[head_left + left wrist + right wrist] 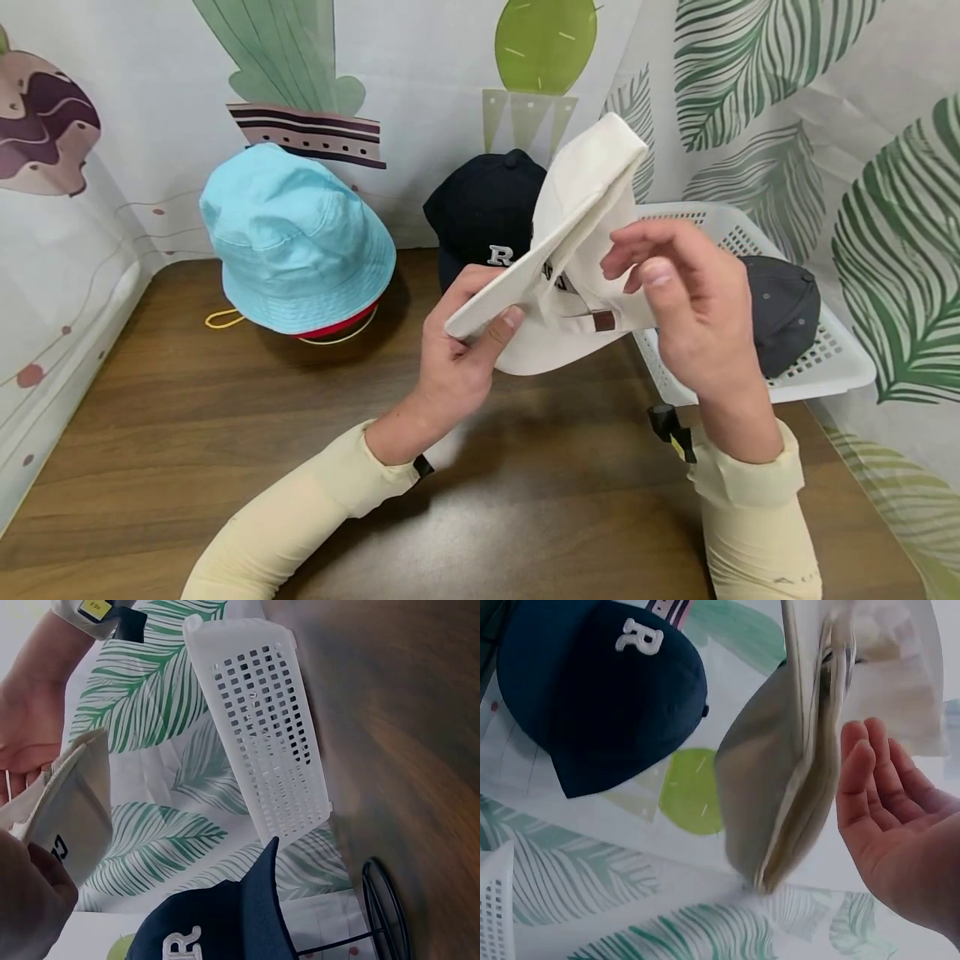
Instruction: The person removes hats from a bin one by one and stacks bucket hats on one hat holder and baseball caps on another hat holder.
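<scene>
My left hand [461,358] grips a cream cap [585,183] by its brim, thumb on the near face and fingers behind. The cap is tilted up above the table, its crown pressed flattish, showing dark lettering and a brown tab on its strap. A second brim-like flap hangs below the gripped one. To the right of the cap, my right hand [701,300] hovers with fingers loosely bent and nothing between them; a gap shows between its fingertips and the cap [780,780] in the right wrist view. Behind the cap is a navy cap [480,200] with a white R, partly covered.
A light-blue bucket hat [292,233] sits at the left over something red, with a yellow cord loop [223,318] beside it. At the right, a white perforated basket [840,367] holds a dark grey cap [783,312]. A patterned curtain [420,67] stands behind the wooden table [225,433].
</scene>
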Demonstrator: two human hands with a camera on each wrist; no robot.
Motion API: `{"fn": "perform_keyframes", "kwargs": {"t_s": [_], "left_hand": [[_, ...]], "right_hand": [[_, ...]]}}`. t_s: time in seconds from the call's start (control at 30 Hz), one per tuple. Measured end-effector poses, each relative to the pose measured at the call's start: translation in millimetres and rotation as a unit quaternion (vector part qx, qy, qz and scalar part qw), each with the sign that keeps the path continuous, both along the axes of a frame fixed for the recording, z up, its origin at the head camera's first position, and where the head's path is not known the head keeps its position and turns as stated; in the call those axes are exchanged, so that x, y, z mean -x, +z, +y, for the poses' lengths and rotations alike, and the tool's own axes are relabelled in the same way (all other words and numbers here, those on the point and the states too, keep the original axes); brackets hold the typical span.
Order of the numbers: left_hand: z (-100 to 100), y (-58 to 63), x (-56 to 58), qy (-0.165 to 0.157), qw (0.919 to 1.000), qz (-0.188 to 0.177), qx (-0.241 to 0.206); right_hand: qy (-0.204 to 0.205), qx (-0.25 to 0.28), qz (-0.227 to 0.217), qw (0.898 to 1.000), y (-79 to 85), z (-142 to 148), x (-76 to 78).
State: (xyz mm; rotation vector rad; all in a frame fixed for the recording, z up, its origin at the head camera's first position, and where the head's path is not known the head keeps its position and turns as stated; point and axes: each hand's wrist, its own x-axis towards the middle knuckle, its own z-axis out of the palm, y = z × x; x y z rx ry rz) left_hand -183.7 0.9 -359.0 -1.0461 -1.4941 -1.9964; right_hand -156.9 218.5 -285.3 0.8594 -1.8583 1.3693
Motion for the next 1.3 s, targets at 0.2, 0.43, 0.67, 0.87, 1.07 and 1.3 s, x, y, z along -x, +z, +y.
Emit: {"fn": "perform_keyframes", "kwargs": {"t_s": [0.2,0.43,0.67,0.87,1.07,1.3], "left_hand": [[-1,1.0,-2.4,0.022,0.9994,-0.026,0.009],[-2,1.5,-4.3,0.027,0.9987,-0.038,0.020],[-2,1.6,-4.3,0.029,0.9991,-0.023,0.022],[-3,4.3,-1.9,0.045,0.9988,0.006,0.019],[-5,8.8,-1.1,0.056,0.9980,0.024,0.020],[-6,9.4,-0.5,0.057,0.9971,0.040,0.033]], "right_hand": [[-0.024,-0.078,0.007,0.997,-1.1,-15,-4.8],[-0.063,-0.154,0.017,0.986,-5.0,-23,-9.7],[-0.098,-0.193,0.032,0.976,-11.2,-31,-9.6],[-0.108,-0.188,0.035,0.976,-14.6,-35,-7.8],[-0.117,-0.177,0.037,0.977,-15.4,-36,-7.0],[-0.130,-0.153,0.018,0.979,-15.9,-36,-6.8]]}}
